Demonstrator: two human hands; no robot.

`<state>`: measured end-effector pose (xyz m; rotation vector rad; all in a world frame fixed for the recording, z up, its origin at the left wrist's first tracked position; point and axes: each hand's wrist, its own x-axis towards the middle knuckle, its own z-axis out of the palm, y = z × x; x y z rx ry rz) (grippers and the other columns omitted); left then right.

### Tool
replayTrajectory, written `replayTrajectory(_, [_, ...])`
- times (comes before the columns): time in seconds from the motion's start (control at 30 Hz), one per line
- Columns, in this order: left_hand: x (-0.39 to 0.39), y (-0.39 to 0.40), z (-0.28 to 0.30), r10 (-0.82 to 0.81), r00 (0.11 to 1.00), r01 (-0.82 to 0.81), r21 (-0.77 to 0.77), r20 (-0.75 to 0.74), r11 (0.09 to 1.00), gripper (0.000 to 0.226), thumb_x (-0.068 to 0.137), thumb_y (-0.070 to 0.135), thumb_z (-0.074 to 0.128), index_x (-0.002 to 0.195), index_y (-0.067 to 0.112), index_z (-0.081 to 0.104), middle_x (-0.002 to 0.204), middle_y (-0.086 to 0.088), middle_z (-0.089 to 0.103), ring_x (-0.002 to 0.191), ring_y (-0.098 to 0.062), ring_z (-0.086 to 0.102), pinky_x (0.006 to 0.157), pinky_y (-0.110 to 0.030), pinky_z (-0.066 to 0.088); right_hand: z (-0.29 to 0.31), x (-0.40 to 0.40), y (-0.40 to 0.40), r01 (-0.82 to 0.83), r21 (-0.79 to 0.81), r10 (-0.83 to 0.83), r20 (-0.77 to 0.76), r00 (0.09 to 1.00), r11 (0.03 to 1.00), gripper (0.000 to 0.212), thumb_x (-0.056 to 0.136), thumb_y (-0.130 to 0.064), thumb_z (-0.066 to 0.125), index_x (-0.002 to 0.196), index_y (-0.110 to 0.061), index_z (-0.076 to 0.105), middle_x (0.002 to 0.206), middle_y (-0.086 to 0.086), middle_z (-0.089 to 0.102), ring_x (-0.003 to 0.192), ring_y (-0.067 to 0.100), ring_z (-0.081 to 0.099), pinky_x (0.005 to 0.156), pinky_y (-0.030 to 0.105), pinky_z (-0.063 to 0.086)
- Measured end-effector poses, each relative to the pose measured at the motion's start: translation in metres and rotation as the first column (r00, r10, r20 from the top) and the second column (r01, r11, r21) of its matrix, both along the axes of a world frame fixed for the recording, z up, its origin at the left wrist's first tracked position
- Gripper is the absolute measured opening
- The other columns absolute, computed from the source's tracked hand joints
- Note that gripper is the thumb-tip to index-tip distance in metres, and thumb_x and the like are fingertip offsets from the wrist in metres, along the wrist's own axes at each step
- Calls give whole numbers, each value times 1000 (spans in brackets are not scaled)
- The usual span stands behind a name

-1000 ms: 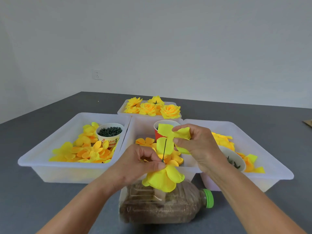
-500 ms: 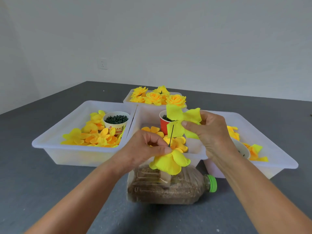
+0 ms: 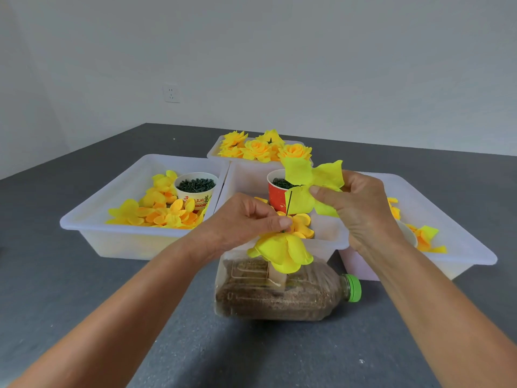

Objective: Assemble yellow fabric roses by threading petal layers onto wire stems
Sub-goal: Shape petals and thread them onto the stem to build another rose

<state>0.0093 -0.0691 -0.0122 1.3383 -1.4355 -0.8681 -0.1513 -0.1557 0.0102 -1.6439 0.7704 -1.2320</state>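
My left hand (image 3: 246,219) pinches a thin dark wire stem (image 3: 289,204) just above a bunch of yellow petals (image 3: 282,252) that hang upside down on it. The stem's tip points up. My right hand (image 3: 355,203) pinches a flat yellow-green petal layer (image 3: 310,183) and holds it right at the stem's tip. Below both hands lies a plastic bottle (image 3: 279,295) on its side, filled with brown grains, with a green cap.
Three white trays (image 3: 92,219) hold loose yellow petals. A white cup (image 3: 195,187) and a red cup (image 3: 275,191) hold small dark green parts. A back tray (image 3: 215,152) holds finished yellow roses (image 3: 263,148). Everything rests on a grey table (image 3: 70,289).
The head camera has tilted and moved, so the trays sit higher and closer. My right hand has carried the petal layer nearer to the stem's tip; my left hand keeps its pinch.
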Motion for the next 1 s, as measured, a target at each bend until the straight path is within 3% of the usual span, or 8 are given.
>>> replayTrajectory(0.17, [-2, -2, -4, 12, 1000, -12, -4, -9, 1000, 3, 77, 4, 70, 79, 1, 72, 92, -25, 69, 84, -26, 64, 82, -36, 54, 0, -1, 3, -38, -3, 38, 23, 999, 999, 25, 77, 0, 71, 71, -24, 67, 60, -15, 69, 55, -2, 64, 50, 11, 47])
replayTrajectory(0.47, [-3, -4, -13, 56, 998, -57, -27, -39, 998, 1, 76, 6, 72, 75, 6, 72, 85, -17, 69, 76, -13, 62, 70, -21, 52, 1, 6, 4, -79, -26, 79, 13, 997, 997, 28, 78, -3, 71, 64, -27, 69, 60, -11, 70, 55, 0, 63, 53, 14, 50])
replayTrajectory(0.63, [-3, -5, -13, 64, 997, -65, -24, -31, 998, 3, 75, 7, 72, 75, 4, 72, 86, -22, 69, 78, -18, 60, 75, -30, 50, 0, 8, 8, -153, -40, 152, -28, 988, 987, 22, 79, -5, 70, 68, -24, 71, 66, -6, 72, 60, 5, 66, 55, 15, 51])
replayTrajectory(1.0, [-4, -5, -13, 65, 997, -66, -23, -28, 998, 2, 75, 7, 72, 74, 6, 72, 77, -11, 68, 76, -20, 60, 73, -32, 50, -1, 3, 17, -219, -93, 215, -49, 975, 971, 30, 79, -3, 69, 71, -31, 76, 80, 5, 74, 76, 17, 65, 75, 38, 54])
